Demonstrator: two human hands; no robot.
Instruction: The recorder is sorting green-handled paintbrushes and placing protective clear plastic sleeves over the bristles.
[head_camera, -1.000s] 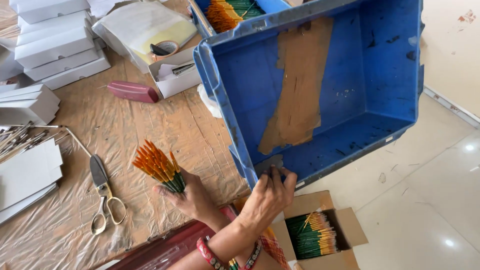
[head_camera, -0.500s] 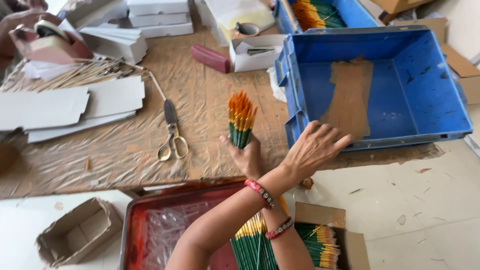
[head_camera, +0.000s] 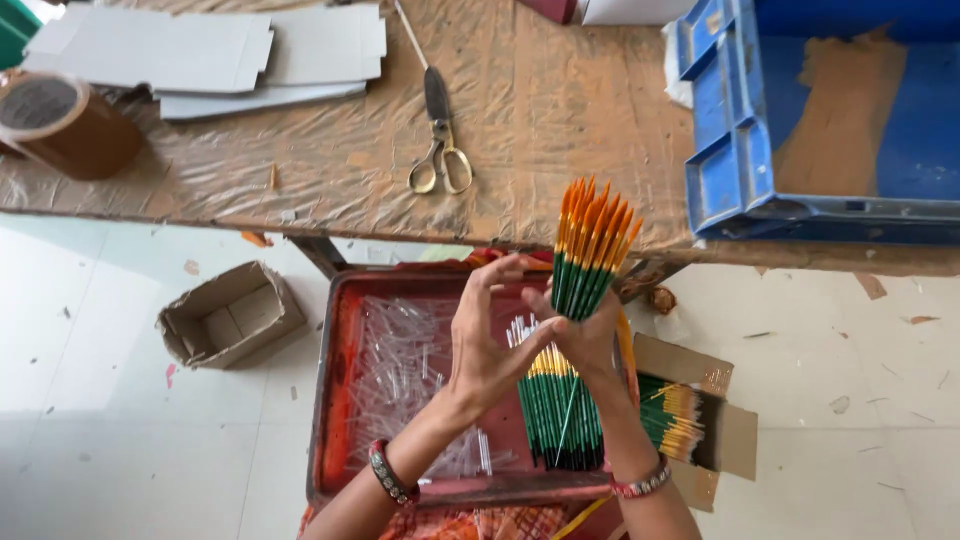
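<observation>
Both your hands now meet over the red tray (head_camera: 335, 400), away from the blue crate (head_camera: 730, 150): right hand (head_camera: 590, 340) clenched on the brush bundle (head_camera: 590, 250), left hand (head_camera: 490, 345) open-fingered, steadying it.

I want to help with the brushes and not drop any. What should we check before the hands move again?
1. Bundle of green-handled, orange-tipped paintbrushes gripped: ok, the right hand is closed round its lower end.
2. Left hand helping: ok, open palm against the bundle's side.
3. Tips level: not ok, the orange ends fan out unevenly.
4. Red tray underneath to catch strays: ok, it sits below the hands with more brushes in it.
5. Metal scissors out of the way: ok, flat on the plastic-covered table, apart from both hands.
6. Any brush slipping loose: cannot tell.
</observation>
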